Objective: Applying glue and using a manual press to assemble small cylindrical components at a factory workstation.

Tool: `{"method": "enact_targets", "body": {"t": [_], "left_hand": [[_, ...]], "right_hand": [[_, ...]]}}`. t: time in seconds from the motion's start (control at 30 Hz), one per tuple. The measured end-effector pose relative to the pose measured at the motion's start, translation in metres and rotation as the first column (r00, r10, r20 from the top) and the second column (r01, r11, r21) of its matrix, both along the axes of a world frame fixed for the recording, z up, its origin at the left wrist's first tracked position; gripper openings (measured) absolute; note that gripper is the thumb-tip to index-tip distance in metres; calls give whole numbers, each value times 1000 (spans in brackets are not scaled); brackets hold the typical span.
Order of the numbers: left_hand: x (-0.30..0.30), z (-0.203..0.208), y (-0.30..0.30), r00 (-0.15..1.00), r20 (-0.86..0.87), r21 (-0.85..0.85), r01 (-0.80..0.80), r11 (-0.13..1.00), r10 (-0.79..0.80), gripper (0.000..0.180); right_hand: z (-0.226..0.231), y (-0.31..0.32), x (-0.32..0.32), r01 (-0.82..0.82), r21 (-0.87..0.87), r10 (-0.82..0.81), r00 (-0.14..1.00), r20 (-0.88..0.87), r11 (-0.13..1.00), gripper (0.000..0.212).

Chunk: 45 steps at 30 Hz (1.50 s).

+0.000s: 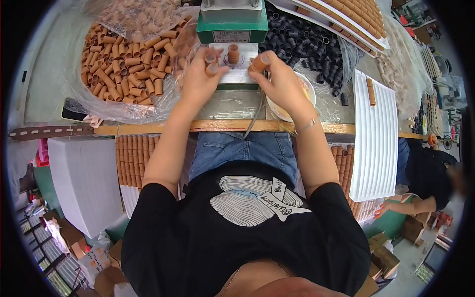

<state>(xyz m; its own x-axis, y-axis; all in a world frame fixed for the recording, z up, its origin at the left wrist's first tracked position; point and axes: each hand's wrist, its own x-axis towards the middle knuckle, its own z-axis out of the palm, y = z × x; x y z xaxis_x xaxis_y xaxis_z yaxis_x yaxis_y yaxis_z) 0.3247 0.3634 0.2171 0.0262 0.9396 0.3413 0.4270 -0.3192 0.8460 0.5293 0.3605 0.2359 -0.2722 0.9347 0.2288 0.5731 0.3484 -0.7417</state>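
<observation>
Side by side over the pale base plate (240,75) of a green press (232,34), both my hands are closed on brown parts. My left hand (200,79) grips a short brown tube (211,65), slightly blurred. Between finger and thumb, my right hand (283,81) has another brown tube (260,62), tilted to the upper right. A ribbed brown piece (233,53) stands upright on the plate between the hands, touched by neither. Loose brown tubes (123,69) lie heaped beside my left hand. Small black fittings (302,39) are piled beyond my right hand.
A round dish (309,89) sits under my right wrist. White ribbed tray (376,133) overhangs the table's wooden edge (217,126) at right, with one brown tube on it. White trays (84,178) are stacked at left. Another person's arm (415,205) shows at far right.
</observation>
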Motion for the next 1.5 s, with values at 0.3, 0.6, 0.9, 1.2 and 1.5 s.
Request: {"method": "enact_targets", "body": {"t": [0.3,0.6,0.9,1.2,1.5], "left_hand": [[-28,-43,47,968,244,-24,67,997,-59,56],[-43,11,-39,969,150,-40,203,978,-195,38],[-2,0,-95,917,290,-48,299,953,-273,45],[-55,-17,-170,1000,16,-143,-12,990,14,39],[-318,-129,-371,572,-649,-455,-820,348,502,62]], "right_hand": [[-33,41,-44,71,278,-113,984,138,958,26],[7,-23,-24,75,225,-91,994,64,971,46],[1,-82,-21,-137,-175,59,919,-391,975,22],[1,-106,-51,-285,-403,191,947,-258,869,23],[1,-105,-24,-213,-383,118,959,-256,899,17]]}}
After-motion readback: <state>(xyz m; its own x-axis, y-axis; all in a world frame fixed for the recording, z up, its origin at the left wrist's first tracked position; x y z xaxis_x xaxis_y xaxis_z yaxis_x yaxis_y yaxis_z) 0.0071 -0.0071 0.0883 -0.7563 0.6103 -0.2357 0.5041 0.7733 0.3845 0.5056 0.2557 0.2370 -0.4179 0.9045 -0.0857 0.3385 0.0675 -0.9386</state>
